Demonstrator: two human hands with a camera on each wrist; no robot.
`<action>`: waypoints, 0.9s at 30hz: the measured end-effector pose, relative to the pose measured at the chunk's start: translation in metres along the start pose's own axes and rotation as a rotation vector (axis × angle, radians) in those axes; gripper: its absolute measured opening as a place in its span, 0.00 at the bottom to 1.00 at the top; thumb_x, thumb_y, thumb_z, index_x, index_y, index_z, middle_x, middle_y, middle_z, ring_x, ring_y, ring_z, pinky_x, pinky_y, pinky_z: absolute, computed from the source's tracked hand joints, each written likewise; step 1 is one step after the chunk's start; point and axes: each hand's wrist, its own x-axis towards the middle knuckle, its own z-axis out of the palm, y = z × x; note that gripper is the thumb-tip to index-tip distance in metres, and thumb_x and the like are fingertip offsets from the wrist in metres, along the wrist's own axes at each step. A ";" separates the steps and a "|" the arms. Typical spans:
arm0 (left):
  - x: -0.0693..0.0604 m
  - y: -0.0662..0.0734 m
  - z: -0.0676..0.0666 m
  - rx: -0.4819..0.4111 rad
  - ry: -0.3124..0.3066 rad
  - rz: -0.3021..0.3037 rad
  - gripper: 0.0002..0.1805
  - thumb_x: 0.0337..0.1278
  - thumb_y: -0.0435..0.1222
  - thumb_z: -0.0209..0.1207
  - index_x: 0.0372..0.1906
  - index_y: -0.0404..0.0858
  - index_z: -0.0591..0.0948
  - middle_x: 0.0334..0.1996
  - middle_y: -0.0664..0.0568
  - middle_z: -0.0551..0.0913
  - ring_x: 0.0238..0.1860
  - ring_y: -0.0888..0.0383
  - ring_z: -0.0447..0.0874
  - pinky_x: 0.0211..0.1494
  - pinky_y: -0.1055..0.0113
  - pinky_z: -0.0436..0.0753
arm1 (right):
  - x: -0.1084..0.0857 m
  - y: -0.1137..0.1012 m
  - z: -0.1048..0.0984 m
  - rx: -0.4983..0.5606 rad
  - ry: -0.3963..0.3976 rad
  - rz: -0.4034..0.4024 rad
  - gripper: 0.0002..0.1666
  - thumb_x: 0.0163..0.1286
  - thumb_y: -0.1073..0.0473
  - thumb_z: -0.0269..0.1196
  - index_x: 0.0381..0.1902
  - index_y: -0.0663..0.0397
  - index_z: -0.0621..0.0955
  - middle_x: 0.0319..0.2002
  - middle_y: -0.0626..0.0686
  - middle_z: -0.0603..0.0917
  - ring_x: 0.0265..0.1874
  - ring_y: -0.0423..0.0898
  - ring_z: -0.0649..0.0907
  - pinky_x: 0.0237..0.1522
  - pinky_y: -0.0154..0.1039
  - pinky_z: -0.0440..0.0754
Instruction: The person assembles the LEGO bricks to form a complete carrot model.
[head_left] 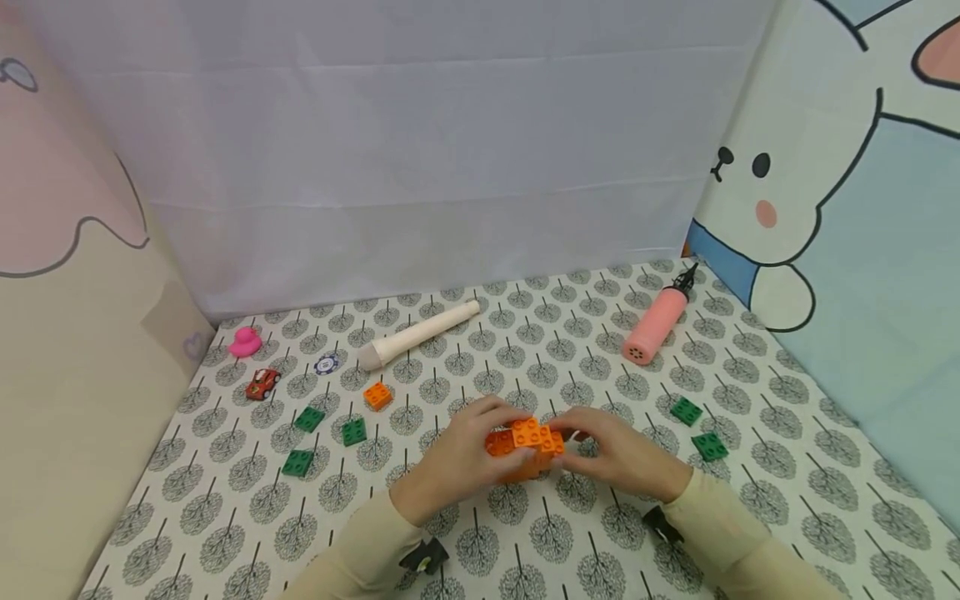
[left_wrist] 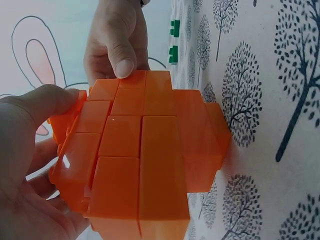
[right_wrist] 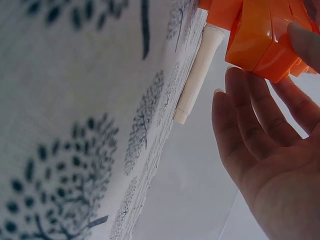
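An orange block build (head_left: 528,437), made of several joined bricks, stands between both hands near the middle of the table. My left hand (head_left: 468,448) grips its left side, fingers behind and thumb in front. On the right end, my right hand (head_left: 626,454) holds it between thumb and fingers. In the left wrist view the build's smooth layered side (left_wrist: 135,150) faces the camera, with the left hand (left_wrist: 37,160) at its left and the right hand (left_wrist: 117,45) at its far end. The right wrist view shows the right hand (right_wrist: 275,150) with fingertips against an orange brick (right_wrist: 265,45).
Green bricks (head_left: 354,431) lie at left, two more (head_left: 709,447) at right. An orange brick (head_left: 378,396), poker chip (head_left: 327,364), red toy car (head_left: 262,384) and pink duck (head_left: 245,342) are back left. Behind stand a white tube-shaped object (head_left: 420,333) and a pink bottle (head_left: 656,327).
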 end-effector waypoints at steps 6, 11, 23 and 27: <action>0.001 0.002 -0.002 0.002 -0.028 -0.060 0.24 0.56 0.48 0.69 0.58 0.45 0.83 0.48 0.60 0.79 0.45 0.63 0.76 0.47 0.71 0.81 | 0.001 0.001 0.000 -0.015 0.001 -0.003 0.23 0.68 0.48 0.66 0.60 0.43 0.80 0.50 0.39 0.82 0.45 0.36 0.81 0.49 0.43 0.84; 0.001 0.001 -0.002 -0.008 -0.045 -0.083 0.25 0.56 0.48 0.69 0.58 0.46 0.83 0.45 0.61 0.78 0.41 0.63 0.74 0.42 0.73 0.79 | 0.001 0.001 0.001 -0.025 -0.002 -0.001 0.23 0.69 0.47 0.66 0.60 0.43 0.79 0.50 0.41 0.82 0.45 0.37 0.81 0.49 0.44 0.84; 0.004 0.002 -0.002 0.023 -0.048 -0.065 0.24 0.54 0.47 0.70 0.56 0.44 0.83 0.42 0.60 0.78 0.38 0.63 0.73 0.39 0.74 0.78 | 0.002 0.000 0.000 -0.035 0.006 -0.005 0.24 0.69 0.49 0.67 0.60 0.47 0.80 0.51 0.42 0.83 0.45 0.37 0.81 0.49 0.43 0.84; 0.004 0.002 -0.002 0.031 -0.057 -0.072 0.23 0.54 0.46 0.70 0.56 0.45 0.84 0.42 0.59 0.78 0.38 0.63 0.73 0.39 0.74 0.78 | 0.002 0.001 0.001 -0.026 0.002 -0.006 0.24 0.69 0.47 0.66 0.60 0.46 0.80 0.51 0.42 0.82 0.46 0.37 0.81 0.49 0.42 0.84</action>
